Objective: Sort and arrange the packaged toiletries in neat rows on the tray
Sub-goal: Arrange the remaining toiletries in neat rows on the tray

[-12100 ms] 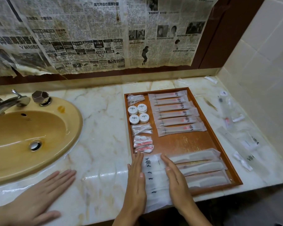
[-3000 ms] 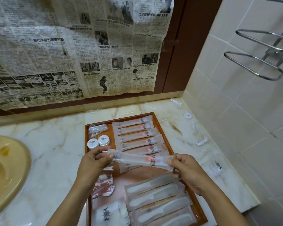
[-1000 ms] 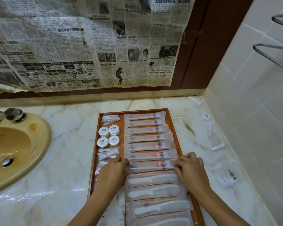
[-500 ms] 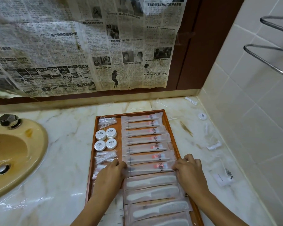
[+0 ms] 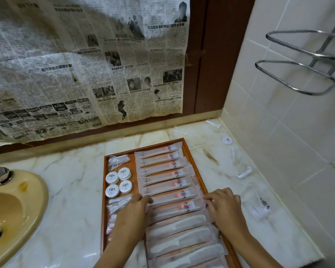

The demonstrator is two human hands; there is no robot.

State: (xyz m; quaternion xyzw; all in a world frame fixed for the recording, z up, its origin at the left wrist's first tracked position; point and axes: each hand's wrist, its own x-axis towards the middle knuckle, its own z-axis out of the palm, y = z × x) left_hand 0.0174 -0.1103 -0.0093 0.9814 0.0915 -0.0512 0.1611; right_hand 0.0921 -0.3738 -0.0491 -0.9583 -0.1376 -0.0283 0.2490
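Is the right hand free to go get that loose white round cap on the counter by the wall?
Probably yes: bare counter lies between the right hand and the round cap, though its fingers now pinch the toothbrush packet.

Eight toothbrush packets (image 5: 162,173) are counted in one column on the single wooden tray (image 5: 190,151), and below them four comb packets (image 5: 180,236) are seen, with the nearest cut off by the frame's edge. Four round white tubs (image 5: 118,182) are grouped in a square on the tray's left. One more round tub (image 5: 227,140) is spotted off the tray on the surface (image 5: 75,190). Two hands (image 5: 132,213) are counted.
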